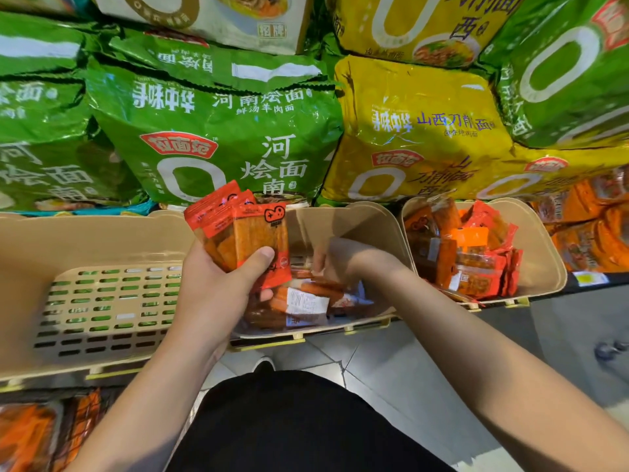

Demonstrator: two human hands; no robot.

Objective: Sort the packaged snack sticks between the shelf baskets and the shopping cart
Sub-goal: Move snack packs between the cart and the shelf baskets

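Observation:
My left hand (pixel 218 287) grips a fanned bundle of orange-red snack stick packets (pixel 238 226), thumb across their front, above the middle beige shelf basket (pixel 374 226). More snack packets (pixel 306 301) lie in the bottom of that basket. My right hand (pixel 337 260) reaches down into the same basket with fingers curled among the packets; whether it holds one is hidden. The right beige basket (pixel 548 253) is filled with a heap of the same orange packets (pixel 469 253). The left beige basket (pixel 102 240) shows its slotted floor and holds nothing visible.
Large green noodle bags (pixel 211 131) and yellow noodle bags (pixel 418 131) are stacked behind the baskets. More orange packets (pixel 592 226) sit at the far right, and others (pixel 41 434) on the lower shelf at bottom left. Grey floor tiles (pixel 391 362) lie below.

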